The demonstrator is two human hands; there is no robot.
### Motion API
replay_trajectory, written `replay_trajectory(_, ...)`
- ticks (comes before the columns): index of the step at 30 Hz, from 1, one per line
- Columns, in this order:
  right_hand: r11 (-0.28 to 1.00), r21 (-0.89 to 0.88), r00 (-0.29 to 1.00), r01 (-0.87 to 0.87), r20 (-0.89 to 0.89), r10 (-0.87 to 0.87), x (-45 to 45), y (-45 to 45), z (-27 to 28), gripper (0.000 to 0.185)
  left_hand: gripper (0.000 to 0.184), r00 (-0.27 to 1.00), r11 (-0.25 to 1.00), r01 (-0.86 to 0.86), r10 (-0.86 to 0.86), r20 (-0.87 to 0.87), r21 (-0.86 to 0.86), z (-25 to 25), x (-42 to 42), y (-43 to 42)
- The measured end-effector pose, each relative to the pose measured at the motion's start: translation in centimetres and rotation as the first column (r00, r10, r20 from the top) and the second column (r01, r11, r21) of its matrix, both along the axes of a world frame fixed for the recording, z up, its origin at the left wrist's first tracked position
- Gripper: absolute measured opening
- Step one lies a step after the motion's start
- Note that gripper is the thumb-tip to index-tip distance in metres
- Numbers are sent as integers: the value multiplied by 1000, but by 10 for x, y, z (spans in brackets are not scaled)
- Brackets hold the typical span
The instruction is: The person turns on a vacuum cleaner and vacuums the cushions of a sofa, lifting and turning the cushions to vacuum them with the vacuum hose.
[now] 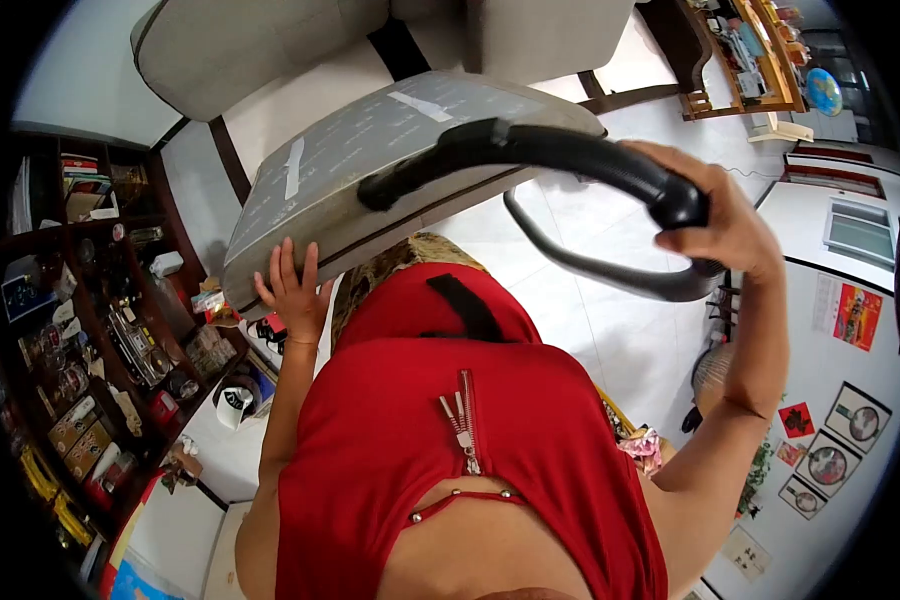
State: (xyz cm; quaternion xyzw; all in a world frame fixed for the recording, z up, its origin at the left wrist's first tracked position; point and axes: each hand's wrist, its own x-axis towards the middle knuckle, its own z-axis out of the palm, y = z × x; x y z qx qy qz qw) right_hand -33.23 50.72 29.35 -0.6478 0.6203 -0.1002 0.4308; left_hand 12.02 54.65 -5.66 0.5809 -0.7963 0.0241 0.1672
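Observation:
A large grey cushion (370,150) with pale strips on its top is tilted in front of my body. My left hand (295,290) has its fingers spread against the cushion's near left side. In my right hand (720,205) is the black handle of a vacuum hose (580,150), with fingers wrapped round it. The black tube reaches left across the cushion, its end lying against the near edge. Below the handle, the ribbed hose curves down and back to the left, behind the cushion.
Grey sofa backrests (260,50) stand beyond the cushion. Dark shelves (70,240) full of small items line the left. At the upper right is a wooden shelf unit (760,60). White floor tiles (590,320) show under the hose.

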Motion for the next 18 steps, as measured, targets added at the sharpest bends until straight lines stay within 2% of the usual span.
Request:
replay_trajectory(2,997,-78,990,16,-140,-27,-20,-3,1,85,89,1000,1000,9,-9,0,-14,-2,-4,5)
replay_trajectory(4,987,50,950,153,-283,-133,-30,-9,22,88,88,1000,1000,17,-17,2,-15,-6,-4,13)
replay_trajectory(6,966,4,908,257,-345,-240,-50,-6,30,89,84,1000,1000,24,-24,3,-5,-12,-5,21)
replay_trajectory(7,964,-92,881,250,-393,-265,-67,-1,26,86,80,1000,1000,26,-26,1,-4,-13,-6,25)
replay_trajectory(8,951,-57,858,304,-417,-299,-78,-2,31,84,76,1000,1000,28,-28,1,-4,-14,-7,27)
replay_trajectory(12,946,-61,860,320,-399,-317,-58,-8,44,85,67,998,998,58,-58,13,-14,-21,-5,32)
replay_trajectory(14,967,-175,933,186,-276,-229,-58,-13,33,94,65,993,993,116,-116,-25,-13,-21,-3,31)
replay_trajectory(16,989,-5,962,150,-232,-147,-10,-33,42,101,57,985,973,174,-174,12,-149,-25,-1,23)
replay_trajectory(18,998,-10,988,59,-141,-60,15,-50,25,97,53,971,943,232,-238,4,-237,-35,2,17)
